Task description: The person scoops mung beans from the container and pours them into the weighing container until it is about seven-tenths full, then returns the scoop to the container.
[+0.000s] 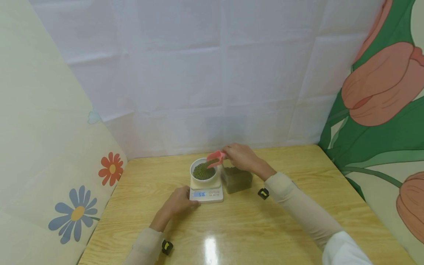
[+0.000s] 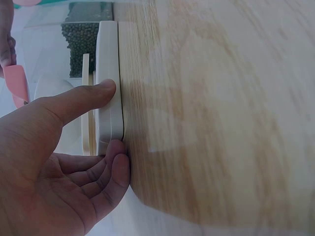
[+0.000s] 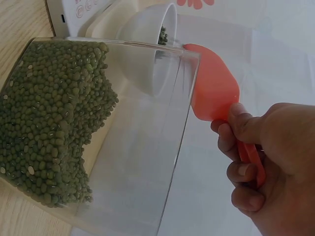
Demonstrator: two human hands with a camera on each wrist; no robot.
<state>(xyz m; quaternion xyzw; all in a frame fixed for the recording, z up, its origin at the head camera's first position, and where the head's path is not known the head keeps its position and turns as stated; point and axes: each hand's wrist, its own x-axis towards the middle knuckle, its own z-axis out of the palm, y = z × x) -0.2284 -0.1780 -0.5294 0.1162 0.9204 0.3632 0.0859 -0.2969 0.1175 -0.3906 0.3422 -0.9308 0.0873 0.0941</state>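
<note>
A white kitchen scale (image 1: 215, 197) with a lit display stands on the table and bears a white bowl (image 1: 192, 170) of green mung beans (image 1: 202, 172). My left hand (image 1: 179, 200) grips the scale's near left corner, thumb (image 2: 101, 93) along its front edge and fingers at its side. By its handle, my right hand (image 1: 241, 156) holds a pink scoop (image 3: 212, 83). The scoop tilts over the bowl's right rim, with beans at its mouth in the head view. Right beside the scale is a clear container (image 1: 236, 181), partly filled with mung beans (image 3: 47, 118).
The wooden table (image 1: 232, 232) meets a white cloth backdrop (image 1: 185, 92) at its far edge. Flower-printed panels (image 1: 39, 154) stand at the left and right sides. Each wrist carries a small black device (image 1: 263, 193).
</note>
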